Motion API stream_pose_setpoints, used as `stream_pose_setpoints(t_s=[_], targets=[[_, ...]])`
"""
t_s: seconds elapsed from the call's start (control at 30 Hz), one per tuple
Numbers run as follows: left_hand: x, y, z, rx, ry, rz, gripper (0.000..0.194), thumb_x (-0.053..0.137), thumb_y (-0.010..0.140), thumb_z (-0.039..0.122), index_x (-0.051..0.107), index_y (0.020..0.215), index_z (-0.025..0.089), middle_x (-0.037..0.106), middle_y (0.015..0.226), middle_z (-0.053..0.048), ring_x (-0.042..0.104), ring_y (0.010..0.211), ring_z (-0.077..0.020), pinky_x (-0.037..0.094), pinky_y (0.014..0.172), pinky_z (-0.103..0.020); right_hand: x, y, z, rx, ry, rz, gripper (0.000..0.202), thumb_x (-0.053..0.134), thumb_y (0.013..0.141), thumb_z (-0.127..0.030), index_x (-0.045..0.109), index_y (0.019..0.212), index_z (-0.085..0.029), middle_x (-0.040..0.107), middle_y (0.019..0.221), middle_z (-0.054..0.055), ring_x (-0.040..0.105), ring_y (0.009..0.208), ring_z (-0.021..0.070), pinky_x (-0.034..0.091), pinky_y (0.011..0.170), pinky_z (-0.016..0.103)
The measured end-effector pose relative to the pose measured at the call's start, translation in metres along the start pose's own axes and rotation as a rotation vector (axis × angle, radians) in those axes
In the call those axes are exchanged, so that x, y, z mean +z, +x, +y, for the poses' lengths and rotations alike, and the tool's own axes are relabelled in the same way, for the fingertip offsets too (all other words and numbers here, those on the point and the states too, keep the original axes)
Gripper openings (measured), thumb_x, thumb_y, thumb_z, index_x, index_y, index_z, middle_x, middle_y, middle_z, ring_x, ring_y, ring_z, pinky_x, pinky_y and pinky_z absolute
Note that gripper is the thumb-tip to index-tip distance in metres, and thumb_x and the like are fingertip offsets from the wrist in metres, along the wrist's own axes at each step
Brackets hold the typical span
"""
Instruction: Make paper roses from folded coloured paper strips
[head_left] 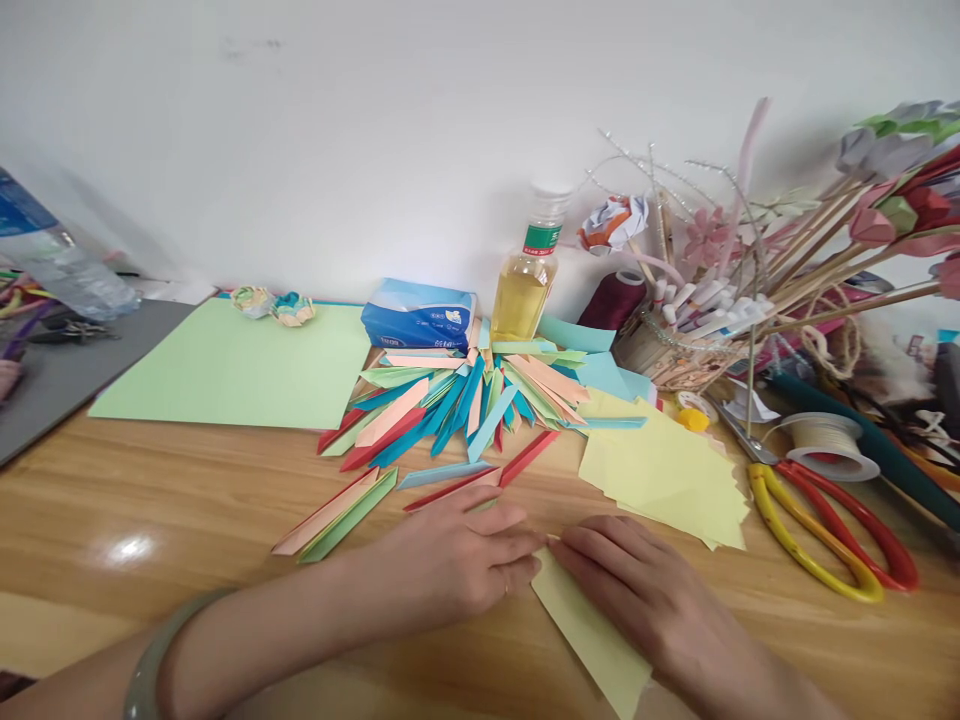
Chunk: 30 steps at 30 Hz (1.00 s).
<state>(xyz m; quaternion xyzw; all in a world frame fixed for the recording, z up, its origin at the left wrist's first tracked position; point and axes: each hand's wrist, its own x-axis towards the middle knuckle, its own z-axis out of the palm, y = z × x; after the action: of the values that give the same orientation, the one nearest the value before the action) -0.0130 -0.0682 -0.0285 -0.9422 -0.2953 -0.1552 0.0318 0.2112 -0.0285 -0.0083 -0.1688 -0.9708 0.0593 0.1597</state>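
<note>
A yellow paper strip [592, 630], which looks folded, lies slantwise on the table between my hands. My left hand [476, 550] has its fingertips closed on the strip's upper end. Along the strip's right side, my right hand [637, 580] presses with fingers held together, its fingertips meeting the left ones at the top corner. Part of the paper is hidden under the right hand. Just beyond my left hand lie a few folded red and blue paper strips [442, 474]. A pile of many-coloured folded strips [450, 405] spreads farther back.
Yellow paper sheets [667, 465] and scissors [825, 530] lie to the right, by a thread spool [825, 445]. Behind stand a tissue pack [416, 315], a bottle of yellow liquid [525, 285] and a pen holder [660, 345]. Green paper [247, 370] lies left.
</note>
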Motion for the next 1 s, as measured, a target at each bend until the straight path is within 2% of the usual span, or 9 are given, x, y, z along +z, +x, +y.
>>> stream_pose_setpoints(t_s=[0.27,0.37,0.57,0.67,0.73,0.83,0.93,1.0], targets=[[-0.001,0.003,-0.002,-0.004,-0.018,-0.011,0.024,0.042,0.091,0.016,0.058,0.109,0.017,0.059,0.120,0.003,0.047,0.106,-0.0168,0.031,0.102,-0.037,0.004,-0.009,0.005,0.006,0.014,0.014,0.042,0.021,0.097,-0.017,0.062,0.097,-0.011,0.065,0.084,0.011,0.058,0.076,0.0183,0.052,0.068,0.032],[-0.004,0.004,-0.002,0.001,-0.012,-0.020,0.024,0.040,0.092,0.018,0.059,0.107,0.018,0.059,0.120,0.004,0.046,0.106,-0.0174,0.030,0.102,-0.037,0.004,-0.009,0.006,0.025,0.010,-0.024,0.040,0.023,0.096,-0.017,0.062,0.100,-0.008,0.064,0.083,0.012,0.058,0.076,0.0186,0.052,0.065,0.032],[-0.001,0.002,-0.001,-0.033,-0.004,-0.007,0.022,0.044,0.090,0.019,0.060,0.106,0.020,0.060,0.119,0.006,0.045,0.109,-0.0208,0.028,0.102,-0.037,-0.010,-0.015,0.005,-0.008,-0.052,-0.044,0.042,0.022,0.096,-0.017,0.063,0.099,-0.011,0.065,0.085,0.011,0.060,0.079,0.0204,0.052,0.068,0.033],[0.006,0.001,-0.003,-0.037,-0.036,0.015,0.021,0.044,0.091,0.020,0.059,0.105,0.022,0.059,0.121,0.008,0.045,0.110,-0.0196,0.028,0.102,-0.037,-0.019,-0.028,0.006,0.068,0.008,-0.092,0.032,0.031,0.093,-0.015,0.063,0.096,-0.016,0.065,0.085,0.009,0.060,0.079,0.0193,0.051,0.066,0.031],[0.007,0.000,-0.005,-0.025,-0.066,0.007,0.022,0.043,0.091,0.020,0.059,0.105,0.022,0.058,0.122,0.007,0.045,0.110,-0.0176,0.027,0.103,-0.036,-0.024,-0.037,0.007,0.121,0.069,-0.162,0.025,0.041,0.088,-0.014,0.060,0.104,-0.018,0.063,0.095,0.009,0.060,0.085,0.0183,0.051,0.068,0.029],[0.004,0.000,-0.007,-0.017,-0.087,-0.010,0.022,0.042,0.091,0.019,0.059,0.106,0.022,0.059,0.121,0.005,0.045,0.113,-0.0161,0.028,0.103,-0.036,-0.023,-0.046,0.005,0.099,0.140,-0.238,0.029,0.049,0.084,-0.014,0.057,0.110,-0.022,0.061,0.104,0.009,0.058,0.093,0.0181,0.050,0.073,0.028],[-0.003,0.001,-0.006,-0.032,-0.079,-0.001,0.025,0.041,0.091,0.018,0.056,0.110,0.023,0.056,0.126,0.002,0.043,0.116,-0.0167,0.029,0.103,-0.039,-0.012,-0.048,0.000,0.062,0.141,-0.133,0.021,0.044,0.087,-0.013,0.059,0.098,-0.019,0.063,0.090,0.008,0.058,0.081,0.0176,0.048,0.067,0.029],[-0.007,0.003,-0.004,-0.056,-0.084,0.050,0.028,0.039,0.091,0.016,0.053,0.115,0.021,0.053,0.129,-0.001,0.041,0.118,-0.0182,0.031,0.101,-0.040,-0.004,-0.046,-0.004,0.053,0.055,-0.047,0.020,0.042,0.087,-0.012,0.059,0.098,-0.016,0.063,0.082,0.008,0.056,0.071,0.0174,0.045,0.060,0.029]])
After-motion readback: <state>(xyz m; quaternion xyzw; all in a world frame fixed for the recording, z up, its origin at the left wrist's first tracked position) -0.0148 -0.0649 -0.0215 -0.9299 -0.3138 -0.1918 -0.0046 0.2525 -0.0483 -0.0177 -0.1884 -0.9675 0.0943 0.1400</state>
